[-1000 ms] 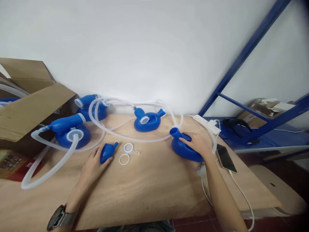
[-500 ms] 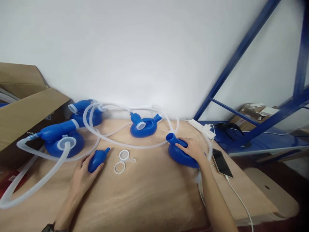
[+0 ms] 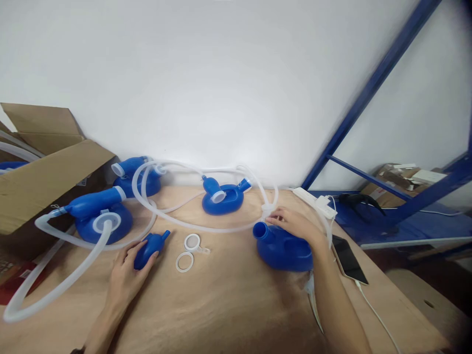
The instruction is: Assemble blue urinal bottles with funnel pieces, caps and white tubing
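Holds, in the left hand [image 3: 127, 275], a blue spouted bulb [image 3: 149, 251], thumb on one flank and fingers on the other, on the bench [image 3: 221, 309] left of centre. Points the spout toward the rear edge and somewhat right, along a diagonal long axis. Keeps the right hand [image 3: 293, 223] over the rear side of a large blue bottle [image 3: 282, 250] toward the right edge, fingers loosely bent beside a white tube fitting [image 3: 267, 211]; cannot tell if gripping or only touching. Aims the bottle's open neck up and toward the left edge, with a long axis roughly parallel to the rear edge.

Seems, against the joined blue set [image 3: 95, 202] near the left edge, at a loose-parts stage: leaves bulb and bottle apart, the bottle mouth uncapped, a tabbed white cap [image 3: 192, 242] and white ring [image 3: 177, 262] lying flat between. Farther out, a phone [image 3: 349, 260] along the right edge; a cardboard box [image 3: 55, 172] at the rear left corner.
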### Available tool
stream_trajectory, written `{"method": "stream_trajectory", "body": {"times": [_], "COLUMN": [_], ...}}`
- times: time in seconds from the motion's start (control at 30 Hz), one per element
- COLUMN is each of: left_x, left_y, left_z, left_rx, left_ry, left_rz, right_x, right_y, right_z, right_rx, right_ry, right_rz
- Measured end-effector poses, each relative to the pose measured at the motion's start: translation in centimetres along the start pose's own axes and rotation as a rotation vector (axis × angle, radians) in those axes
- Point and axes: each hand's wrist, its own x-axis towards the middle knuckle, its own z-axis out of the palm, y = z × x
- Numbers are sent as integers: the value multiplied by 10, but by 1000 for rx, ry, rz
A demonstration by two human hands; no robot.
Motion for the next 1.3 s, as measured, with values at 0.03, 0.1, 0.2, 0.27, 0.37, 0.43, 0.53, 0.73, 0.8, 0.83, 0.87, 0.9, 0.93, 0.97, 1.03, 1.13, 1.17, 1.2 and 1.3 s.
{"method": "stream_trajectory", "body": {"times": [0.03,0.1,0.2,0.27,0.37,0.43,0.53,0.73,0.8,0.83,0.87,0.9,0.93,0.97,1.03,1.13,1.17,1.2,1.3], "left_x": [0,0,1,2,2,2,1,3,3,3,2,1,0,-1,-1,10,17,26,59], "left_y": [1,2,2,0,-2,-3,-2,-6,-9,-10,-10,-8,-6,-1,13,45,59,74,118], "left_z": [1,2,2,2,2,2,2,3,4,5,5,5,5,4,2,5,9,14,37], "left_rx": [-6,-10,-22,-36,-49,-53,-58,-43,-48,-54,-59,-53,-23,30,153,181,139,94,8], "left_ry": [-8,-30,-42,-43,-52,-53,-48,-36,-19,-16,-16,-14,-3,19,89,103,68,38,-105], "left_rz": [1,0,14,21,8,-3,1,28,44,56,71,90,105,118,169,366,439,481,424], "right_x": [8,23,37,38,33,34,52,106,114,116,117,119,120,121,124,125,125,124,124], "right_y": [-10,-37,-83,-111,-137,-143,-137,-112,-110,-110,-110,-110,-111,-111,-110,-106,-105,-104,-102], "right_z": [-1,2,10,13,12,15,34,90,102,106,111,115,118,121,125,124,122,120,118], "right_rx": [-19,-38,-44,-6,112,163,162,169,186,202,221,242,261,280,327,406,425,442,553], "right_ry": [10,12,-66,-110,-119,-108,18,257,280,290,296,301,309,331,407,478,474,460,408], "right_rz": [-40,-118,-225,-298,-417,-480,-430,-149,-97,-84,-79,-83,-92,-98,-100,-135,-159,-184,-209]}}
